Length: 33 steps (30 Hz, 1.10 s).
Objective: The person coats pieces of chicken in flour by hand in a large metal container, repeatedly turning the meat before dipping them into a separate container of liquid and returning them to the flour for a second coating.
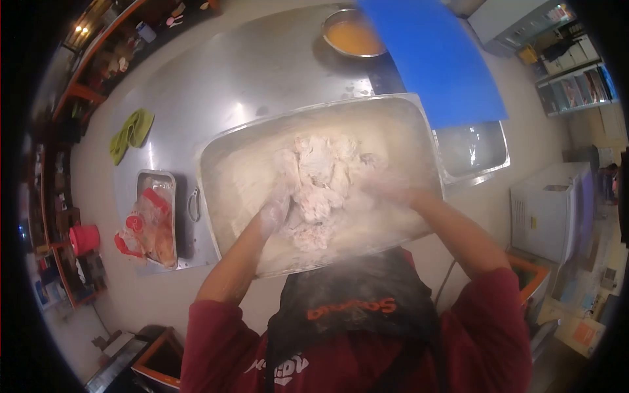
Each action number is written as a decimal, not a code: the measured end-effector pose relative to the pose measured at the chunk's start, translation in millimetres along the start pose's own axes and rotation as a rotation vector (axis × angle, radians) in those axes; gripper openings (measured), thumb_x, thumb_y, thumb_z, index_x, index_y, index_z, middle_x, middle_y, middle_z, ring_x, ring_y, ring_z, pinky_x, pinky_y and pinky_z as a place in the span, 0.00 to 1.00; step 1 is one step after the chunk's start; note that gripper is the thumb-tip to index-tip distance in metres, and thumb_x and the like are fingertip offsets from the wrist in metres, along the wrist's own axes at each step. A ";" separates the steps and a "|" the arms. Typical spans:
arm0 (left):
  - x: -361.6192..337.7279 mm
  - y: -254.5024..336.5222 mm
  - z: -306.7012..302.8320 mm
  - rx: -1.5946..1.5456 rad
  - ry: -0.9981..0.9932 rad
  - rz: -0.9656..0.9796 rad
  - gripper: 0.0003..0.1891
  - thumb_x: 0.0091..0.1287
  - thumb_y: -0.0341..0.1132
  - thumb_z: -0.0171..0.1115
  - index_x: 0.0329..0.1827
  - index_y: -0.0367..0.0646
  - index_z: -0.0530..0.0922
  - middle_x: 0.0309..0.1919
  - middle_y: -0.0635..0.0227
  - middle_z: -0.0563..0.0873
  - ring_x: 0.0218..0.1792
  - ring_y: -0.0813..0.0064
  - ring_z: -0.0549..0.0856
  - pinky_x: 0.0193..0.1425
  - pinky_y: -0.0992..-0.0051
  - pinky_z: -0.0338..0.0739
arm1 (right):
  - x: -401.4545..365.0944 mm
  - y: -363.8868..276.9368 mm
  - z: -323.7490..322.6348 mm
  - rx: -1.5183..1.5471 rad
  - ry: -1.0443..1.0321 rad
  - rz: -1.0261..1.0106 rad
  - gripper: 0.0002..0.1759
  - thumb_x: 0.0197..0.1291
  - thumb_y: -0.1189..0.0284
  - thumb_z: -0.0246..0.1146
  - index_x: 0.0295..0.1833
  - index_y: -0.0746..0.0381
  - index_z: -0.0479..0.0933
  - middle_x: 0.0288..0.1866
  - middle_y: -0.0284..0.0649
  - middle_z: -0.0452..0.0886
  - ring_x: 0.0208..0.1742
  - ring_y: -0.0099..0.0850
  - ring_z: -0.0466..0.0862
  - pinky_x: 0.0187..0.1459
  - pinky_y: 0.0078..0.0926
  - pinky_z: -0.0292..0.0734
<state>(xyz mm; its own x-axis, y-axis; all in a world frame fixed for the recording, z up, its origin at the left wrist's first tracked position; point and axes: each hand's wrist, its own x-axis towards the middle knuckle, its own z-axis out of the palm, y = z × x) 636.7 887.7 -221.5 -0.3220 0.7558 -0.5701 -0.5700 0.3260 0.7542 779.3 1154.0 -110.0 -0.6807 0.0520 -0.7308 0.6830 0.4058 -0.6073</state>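
A large metal tray (213, 219) of pale flour lies in front of me. Flour-coated meat pieces (318, 180), which look like chicken, are heaped in its middle. My left hand (278, 204), white with flour, lies along the left side of the heap, its fingers stretched out. My right hand (390, 188) is over the flour at the right of the heap, smeared by motion. Its fingers are too blurred to show whether they hold anything. Dust hazes the tray around both hands.
A bowl of orange liquid (357, 38) stands at the back beside a blue board or sheet (445, 65). A smaller tray (171, 187) with bagged raw meat (154, 219) sits left. A green cloth (133, 134) lies behind it. Another metal pan (473, 147) is at right.
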 end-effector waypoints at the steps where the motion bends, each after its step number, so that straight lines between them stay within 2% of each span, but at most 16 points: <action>1: -4.0 -4.6 -9.7 0.002 0.021 0.012 0.23 0.85 0.39 0.45 0.75 0.36 0.71 0.69 0.57 0.78 0.68 0.67 0.79 0.75 0.66 0.73 | -4.7 7.3 -5.5 0.013 0.020 -0.041 0.25 0.81 0.57 0.49 0.67 0.63 0.77 0.68 0.47 0.81 0.65 0.40 0.81 0.68 0.39 0.74; 2: -10.1 -11.0 -22.8 0.010 0.048 0.025 0.23 0.85 0.39 0.45 0.75 0.36 0.70 0.69 0.58 0.78 0.68 0.67 0.79 0.75 0.66 0.74 | 0.3 21.1 -8.3 0.202 0.095 -0.055 0.26 0.80 0.55 0.49 0.66 0.64 0.77 0.68 0.48 0.81 0.64 0.42 0.82 0.67 0.40 0.75; 4: -10.4 -32.0 -63.5 -0.015 0.088 0.067 0.22 0.85 0.39 0.45 0.75 0.36 0.70 0.69 0.58 0.78 0.68 0.67 0.79 0.75 0.66 0.74 | 6.3 12.1 -17.5 0.173 0.211 0.017 0.27 0.81 0.55 0.47 0.68 0.63 0.76 0.70 0.49 0.79 0.67 0.43 0.80 0.69 0.42 0.73; 7: 22.5 -92.1 -139.5 -0.167 0.131 0.139 0.22 0.86 0.39 0.45 0.75 0.36 0.70 0.69 0.58 0.78 0.68 0.67 0.79 0.74 0.66 0.74 | 24.5 -20.6 -38.2 -0.417 0.272 0.214 0.26 0.83 0.57 0.43 0.75 0.58 0.73 0.75 0.47 0.75 0.75 0.41 0.73 0.76 0.39 0.65; 9: 82.2 -128.5 -172.9 -0.272 0.122 0.199 0.22 0.86 0.39 0.45 0.75 0.36 0.70 0.69 0.58 0.78 0.68 0.68 0.79 0.74 0.65 0.74 | 87.6 3.7 -30.2 -0.581 0.216 0.017 0.27 0.83 0.56 0.43 0.78 0.55 0.69 0.79 0.46 0.71 0.78 0.40 0.69 0.79 0.37 0.60; 11: 99.6 -68.4 -113.8 -0.228 0.184 0.195 0.24 0.86 0.42 0.42 0.77 0.36 0.69 0.70 0.57 0.78 0.69 0.67 0.79 0.75 0.65 0.74 | 129.7 1.4 -15.2 -0.449 0.187 -0.169 0.29 0.83 0.55 0.43 0.82 0.53 0.66 0.83 0.45 0.66 0.82 0.40 0.65 0.82 0.35 0.55; 13: 76.7 2.9 -38.0 -0.307 0.121 0.199 0.28 0.87 0.46 0.36 0.79 0.37 0.67 0.71 0.57 0.77 0.69 0.66 0.79 0.75 0.65 0.74 | 114.9 -44.4 -2.9 -0.006 0.124 -0.061 0.29 0.82 0.55 0.45 0.81 0.53 0.68 0.83 0.40 0.67 0.84 0.36 0.63 0.83 0.36 0.54; 15: 52.1 38.8 0.2 -0.340 0.097 0.187 0.31 0.87 0.50 0.31 0.80 0.37 0.65 0.72 0.56 0.77 0.69 0.64 0.79 0.76 0.65 0.73 | 134.7 -21.1 9.6 0.420 0.052 -0.018 0.28 0.82 0.55 0.47 0.79 0.54 0.71 0.83 0.39 0.68 0.83 0.34 0.64 0.83 0.35 0.56; 16: 58.2 29.0 -10.8 -0.354 0.123 0.186 0.32 0.87 0.50 0.30 0.81 0.37 0.64 0.72 0.56 0.77 0.70 0.64 0.79 0.75 0.65 0.74 | 143.6 -13.8 13.2 0.634 0.019 0.000 0.28 0.82 0.55 0.49 0.78 0.55 0.72 0.83 0.39 0.68 0.83 0.33 0.64 0.82 0.34 0.56; 18: 69.5 10.1 -32.0 -0.383 0.175 0.184 0.33 0.87 0.51 0.27 0.83 0.38 0.61 0.73 0.55 0.77 0.70 0.63 0.80 0.74 0.65 0.76 | 135.1 -1.0 -2.4 0.352 -0.015 -0.045 0.27 0.80 0.55 0.52 0.77 0.55 0.73 0.82 0.37 0.69 0.82 0.33 0.66 0.81 0.33 0.59; 20: 45.0 18.0 -52.1 -0.246 0.198 0.177 0.32 0.86 0.50 0.29 0.83 0.38 0.61 0.73 0.55 0.77 0.70 0.63 0.79 0.74 0.65 0.75 | 89.4 -15.4 -25.6 0.107 -0.063 -0.078 0.27 0.80 0.57 0.53 0.79 0.53 0.71 0.82 0.36 0.70 0.81 0.34 0.68 0.80 0.33 0.61; 23: 12.6 52.7 -91.9 0.407 0.117 0.030 0.31 0.86 0.49 0.32 0.82 0.38 0.62 0.73 0.56 0.76 0.70 0.64 0.79 0.74 0.65 0.74 | 38.5 -22.4 -58.5 -0.217 -0.083 0.013 0.28 0.78 0.59 0.56 0.80 0.51 0.69 0.81 0.34 0.72 0.79 0.35 0.70 0.79 0.33 0.63; 25: 10.0 56.5 -99.2 0.710 0.055 -0.080 0.30 0.86 0.48 0.34 0.81 0.38 0.63 0.73 0.56 0.76 0.70 0.64 0.78 0.75 0.66 0.74 | 34.7 -0.2 -59.2 -0.498 -0.028 0.109 0.30 0.79 0.58 0.55 0.82 0.50 0.66 0.82 0.37 0.69 0.81 0.35 0.68 0.79 0.35 0.62; 26: 12.7 49.4 -94.9 0.716 0.026 -0.111 0.30 0.86 0.48 0.35 0.81 0.38 0.63 0.73 0.57 0.76 0.71 0.64 0.78 0.75 0.66 0.74 | 33.4 9.3 -56.4 -0.639 -0.002 0.154 0.30 0.79 0.58 0.55 0.83 0.49 0.65 0.83 0.38 0.68 0.81 0.36 0.66 0.80 0.36 0.62; 29: 16.2 22.8 -68.1 0.478 -0.098 -0.164 0.28 0.86 0.47 0.38 0.80 0.38 0.64 0.73 0.57 0.76 0.71 0.65 0.77 0.75 0.66 0.73 | 32.3 42.2 -27.9 -0.391 0.003 0.077 0.31 0.80 0.56 0.53 0.83 0.51 0.64 0.83 0.39 0.67 0.81 0.35 0.66 0.79 0.36 0.62; 33: 6.3 13.7 -34.5 -0.041 -0.229 -0.197 0.27 0.85 0.45 0.41 0.79 0.38 0.66 0.73 0.58 0.76 0.71 0.66 0.77 0.76 0.66 0.71 | 39.2 27.7 2.2 -0.049 -0.065 -0.018 0.31 0.80 0.55 0.53 0.82 0.53 0.64 0.82 0.41 0.67 0.80 0.36 0.67 0.79 0.36 0.62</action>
<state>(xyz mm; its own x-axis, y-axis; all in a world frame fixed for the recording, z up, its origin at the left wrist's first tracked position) 600.8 877.4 -226.0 -0.0255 0.7901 -0.6124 -0.6359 0.4598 0.6198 772.1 1165.3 -156.2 -0.6732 -0.0149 -0.7393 0.6557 0.4500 -0.6062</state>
